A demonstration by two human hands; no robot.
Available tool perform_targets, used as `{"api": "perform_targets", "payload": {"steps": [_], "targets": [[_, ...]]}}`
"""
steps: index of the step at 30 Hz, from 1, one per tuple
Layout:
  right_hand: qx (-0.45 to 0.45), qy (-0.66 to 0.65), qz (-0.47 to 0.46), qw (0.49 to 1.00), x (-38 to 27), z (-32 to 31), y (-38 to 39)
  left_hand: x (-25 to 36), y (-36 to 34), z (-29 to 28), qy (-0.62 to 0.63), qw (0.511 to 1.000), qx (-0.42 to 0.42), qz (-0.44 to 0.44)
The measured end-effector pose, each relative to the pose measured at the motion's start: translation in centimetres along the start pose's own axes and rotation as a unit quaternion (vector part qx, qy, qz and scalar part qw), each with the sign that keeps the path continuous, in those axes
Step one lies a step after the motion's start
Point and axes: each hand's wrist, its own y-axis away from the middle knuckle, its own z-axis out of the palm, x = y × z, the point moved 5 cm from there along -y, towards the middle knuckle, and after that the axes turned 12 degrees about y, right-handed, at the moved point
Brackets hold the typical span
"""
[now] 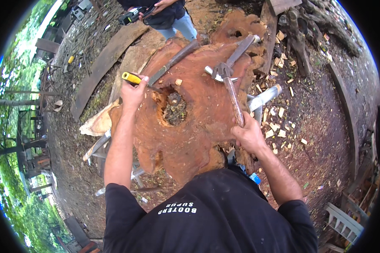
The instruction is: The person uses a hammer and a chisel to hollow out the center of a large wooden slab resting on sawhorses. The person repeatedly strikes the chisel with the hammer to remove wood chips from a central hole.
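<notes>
A thick reddish-brown wood slab with an uneven edge lies before me, with a ragged hole near its middle. My left hand grips a yellow-handled chisel, whose dark blade points toward the hole's upper left rim. In my right hand is the worn handle of a hammer; its head is over the slab's right part, overlapping a shiny curved metal piece. Another tool with a broad grey shaft lies beyond the hammer head. A long dark-handled tool rests on the slab's far left part.
Across the slab stands another person holding a black device. Pale metal legs stick out beside the slab. Wood chips litter the ground at right. Planks and gnarled roots lie around. A small pale chip sits near the hole.
</notes>
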Motion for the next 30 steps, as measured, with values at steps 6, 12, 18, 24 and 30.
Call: {"api": "perform_targets", "payload": {"steps": [6, 12, 18, 24, 30], "targets": [[-0.005, -0.004, 0.011, 1.000, 0.2, 0.3, 0.3, -3.5, 1.6, 1.1, 0.080, 0.990, -0.100, -0.052], [-0.005, -0.007, 0.029, 1.000, 1.1, 0.0, 0.6, -5.7, 7.6, 7.2, -0.211, 0.909, -0.291, -0.212], [-0.010, -0.027, 0.026, 0.999, 1.4, 0.1, 0.5, -6.5, 12.1, 7.8, -0.206, 0.908, -0.338, -0.135], [-0.006, -0.032, 0.032, 0.999, 2.0, 0.1, 0.4, 0.3, 10.4, 5.3, 0.021, 0.974, -0.193, -0.114], [-0.021, 0.007, 0.045, 0.999, 3.1, 0.6, 0.6, 4.6, 4.4, -3.0, 0.156, 0.988, 0.000, 0.012]]}}
